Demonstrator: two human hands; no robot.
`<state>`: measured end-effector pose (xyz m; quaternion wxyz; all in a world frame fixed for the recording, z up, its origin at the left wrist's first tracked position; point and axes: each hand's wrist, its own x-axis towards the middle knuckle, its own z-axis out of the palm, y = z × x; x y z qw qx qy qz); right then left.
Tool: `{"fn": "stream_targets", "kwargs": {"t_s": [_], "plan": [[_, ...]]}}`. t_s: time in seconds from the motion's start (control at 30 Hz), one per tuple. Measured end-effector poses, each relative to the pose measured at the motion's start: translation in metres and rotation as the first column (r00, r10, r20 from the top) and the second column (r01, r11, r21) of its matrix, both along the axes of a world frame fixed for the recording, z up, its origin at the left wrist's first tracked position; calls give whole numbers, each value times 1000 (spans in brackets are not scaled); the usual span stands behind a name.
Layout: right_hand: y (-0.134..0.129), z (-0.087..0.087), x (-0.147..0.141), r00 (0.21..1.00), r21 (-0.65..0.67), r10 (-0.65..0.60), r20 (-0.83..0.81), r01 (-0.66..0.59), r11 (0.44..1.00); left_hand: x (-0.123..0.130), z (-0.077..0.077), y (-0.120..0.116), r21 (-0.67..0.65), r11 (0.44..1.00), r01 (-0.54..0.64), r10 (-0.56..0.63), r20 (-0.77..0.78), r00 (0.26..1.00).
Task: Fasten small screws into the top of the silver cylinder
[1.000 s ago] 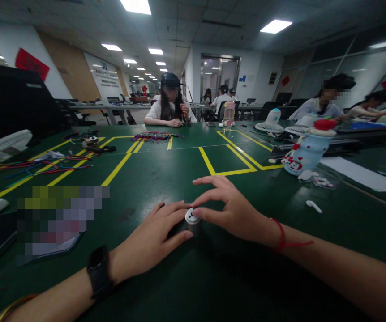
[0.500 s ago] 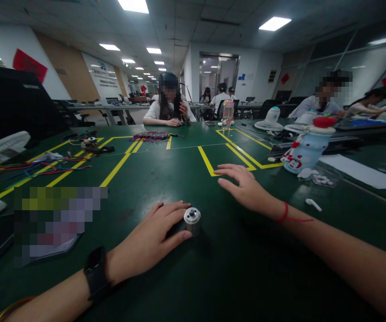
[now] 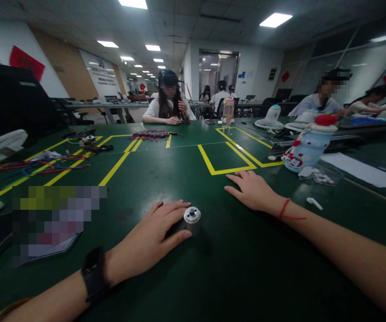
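A small cylindrical metal motor (image 3: 193, 220) stands upright on the green table, its shaft end facing up. My left hand (image 3: 156, 237) rests low on the table with thumb and index finger against the motor's left side, gripping it loosely; part of its body is hidden by them. To the right and farther out, my right hand (image 3: 251, 190) is empty, fingers apart, near the corner of a yellow tape rectangle (image 3: 225, 171).
Bundled coloured wires (image 3: 154, 135) lie at the far middle, with loose wires (image 3: 50, 167) at the left. A blue bottle (image 3: 309, 145), a white earbud (image 3: 314, 204) and paper (image 3: 364, 169) are on the right. A person (image 3: 169, 100) sits opposite.
My right hand has drawn back slightly to the right, away from the tape rectangle. My left hand and the motor have stayed in place.
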<state>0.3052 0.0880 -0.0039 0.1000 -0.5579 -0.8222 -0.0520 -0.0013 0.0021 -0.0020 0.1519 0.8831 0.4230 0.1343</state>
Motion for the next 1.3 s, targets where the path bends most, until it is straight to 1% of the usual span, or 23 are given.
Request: {"fn": "stream_targets", "kwargs": {"t_s": [0.13,0.2,0.23,0.3,0.33,0.37,0.43,0.47,0.53,0.6,0.67,0.77,0.83,0.97,1.0,1.07,1.1,1.13,1.2,1.27,1.3], "plan": [[-4,2,-5,999,-20,29,-43,-30,999,0,0,0,3,1000,6,-6,7,1000],[-15,8,-17,984,-33,120,-129,-125,992,0,0,0,3,1000,4,-4,8,1000],[-22,12,-25,958,-37,194,-212,-206,978,0,0,-1,4,1000,3,-3,10,1000],[-41,21,-45,847,-12,309,-433,-348,938,0,-1,-1,9,1000,3,-3,13,1000],[-51,25,-55,796,0,350,-493,-402,915,0,-1,-1,13,1000,5,-6,16,1000],[-59,29,-64,762,12,380,-524,-440,898,0,-1,-2,18,1000,8,-8,18,1000],[-71,35,-78,716,58,415,-561,-466,883,1,0,-1,29,999,15,-15,19,1000],[-74,37,-82,700,72,411,-584,-459,885,2,0,-1,33,999,18,-18,14,1000],[-74,39,-84,667,81,368,-649,-420,904,3,1,-1,41,999,20,-20,0,1000],[-68,39,-78,644,56,320,-694,-395,917,3,1,0,48,999,21,-21,-5,1000],[-61,38,-68,667,-7,300,-682,-416,910,2,1,-1,48,999,16,-16,-1,1000],[-54,30,-53,750,-160,303,-588,-475,866,0,0,-1,28,1000,2,-2,2,1000],[-53,24,-47,791,-229,328,-516,-496,838,0,1,-2,15,1000,-2,2,0,1000],[-56,19,-48,819,-241,394,-418,-518,821,-1,1,-2,-5,1000,2,-2,-8,1000],[-56,19,-48,816,-243,395,-421,-521,818,-1,1,-2,-6,1000,3,-3,-9,1000],[-54,22,-47,799,-249,367,-476,-523,815,0,1,-1,-3,1000,1,-1,-8,1000],[-51,23,-45,787,-240,341,-515,-514,824,0,1,-1,-1,1000,0,0,-6,1000],[-46,25,-41,777,-217,312,-546,-491,844,0,1,-1,1,1000,-1,1,-3,1000],[-31,25,-27,792,-127,261,-552,-389,913,0,1,-1,1,1000,1,-1,6,1000],[-12,21,-9,875,-15,191,-445,-220,975,0,1,-1,2,1000,2,-2,11,1000],[-3,18,0,928,14,116,-354,-119,993,0,1,-1,4,1000,1,-2,14,1000]]}}
